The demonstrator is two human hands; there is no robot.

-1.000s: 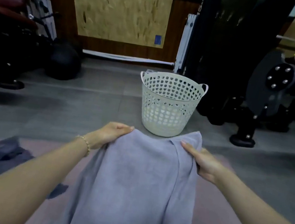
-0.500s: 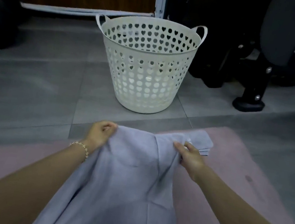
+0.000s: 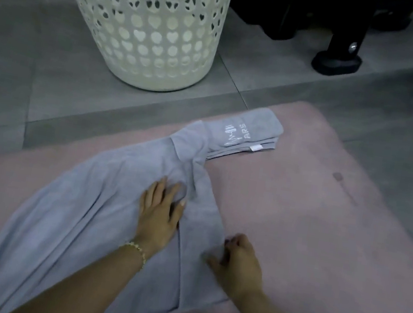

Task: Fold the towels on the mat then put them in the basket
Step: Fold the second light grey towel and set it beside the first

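Note:
A grey towel [image 3: 87,207] lies rumpled across the pink mat [image 3: 310,228]. My left hand [image 3: 158,215] presses flat on the towel's middle, fingers spread. At the towel's right edge my right hand [image 3: 239,264] is curled, pinching the cloth. A folded grey towel [image 3: 249,136] with white lettering and a small white tag rests at the mat's far edge, and the spread towel's top corner overlaps it. The cream basket [image 3: 144,17] with heart-shaped holes stands on the floor just beyond the mat; its rim is out of view.
Grey floor tiles [image 3: 5,62] surround the mat. Black gym equipment with a round foot [image 3: 335,63] stands at the upper right, close to the basket. The right part of the mat is bare, with a small dark spot [image 3: 337,175].
The towel was held up by its top corners in both hands; now it lies on the mat. My hands have come back toward me along it, and the view has tilted down.

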